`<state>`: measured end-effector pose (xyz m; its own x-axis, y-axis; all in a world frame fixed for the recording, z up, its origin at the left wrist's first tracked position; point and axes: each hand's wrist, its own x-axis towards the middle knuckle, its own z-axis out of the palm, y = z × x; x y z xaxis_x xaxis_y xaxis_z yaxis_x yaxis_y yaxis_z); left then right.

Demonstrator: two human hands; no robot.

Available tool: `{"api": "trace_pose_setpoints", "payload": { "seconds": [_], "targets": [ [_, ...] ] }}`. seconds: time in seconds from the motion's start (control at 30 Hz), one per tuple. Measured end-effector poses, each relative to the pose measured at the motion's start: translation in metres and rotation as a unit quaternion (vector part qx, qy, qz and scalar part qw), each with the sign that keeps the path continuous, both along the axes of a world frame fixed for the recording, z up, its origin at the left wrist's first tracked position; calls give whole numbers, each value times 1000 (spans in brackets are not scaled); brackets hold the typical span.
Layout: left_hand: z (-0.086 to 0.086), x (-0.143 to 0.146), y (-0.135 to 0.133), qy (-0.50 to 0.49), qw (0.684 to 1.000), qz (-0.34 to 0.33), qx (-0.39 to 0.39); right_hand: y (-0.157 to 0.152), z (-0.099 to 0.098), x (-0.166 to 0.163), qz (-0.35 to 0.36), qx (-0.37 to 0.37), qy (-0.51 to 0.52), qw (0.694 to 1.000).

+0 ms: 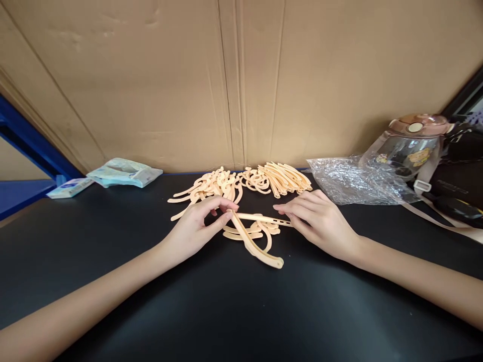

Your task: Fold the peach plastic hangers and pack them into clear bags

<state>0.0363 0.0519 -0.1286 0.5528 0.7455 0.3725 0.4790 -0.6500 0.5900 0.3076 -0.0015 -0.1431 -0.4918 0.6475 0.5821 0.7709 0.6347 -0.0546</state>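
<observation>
My left hand (206, 218) is closed in a pinch at the joined ends of two beige plastic pieces. One is a curved, channelled arm (256, 247) that slants down to the right and ends in a small round hole. The other is a straight slotted bar (260, 217) running across to my right hand (320, 221), whose thumb and fingers are closed about its far end; the grip itself is partly hidden. Beneath these pieces lie a few loose curved parts (241, 235) on the black tabletop (241, 311).
Behind my hands are a heap of curved beige parts (217, 185), small hook-shaped parts (256, 180) and stacked long arms (285, 178). Tissue packs (124, 172) lie at left. Clear plastic wrap (358, 178), a strapped bottle (411, 146) and a dark bag (460, 176) sit at right. Cardboard (169, 85) stands behind.
</observation>
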Motion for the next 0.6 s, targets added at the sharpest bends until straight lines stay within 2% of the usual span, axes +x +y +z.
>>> {"api": "trace_pose_setpoints", "payload": {
  "seconds": [0.17,0.6],
  "targets": [
    [-1,0,1,14,1000,11,8,-1,2,-1,18,-12,-23,999],
    [-5,-1,-2,99,993,-32,63,4,-1,0,25,-82,-31,996]
  ]
}}
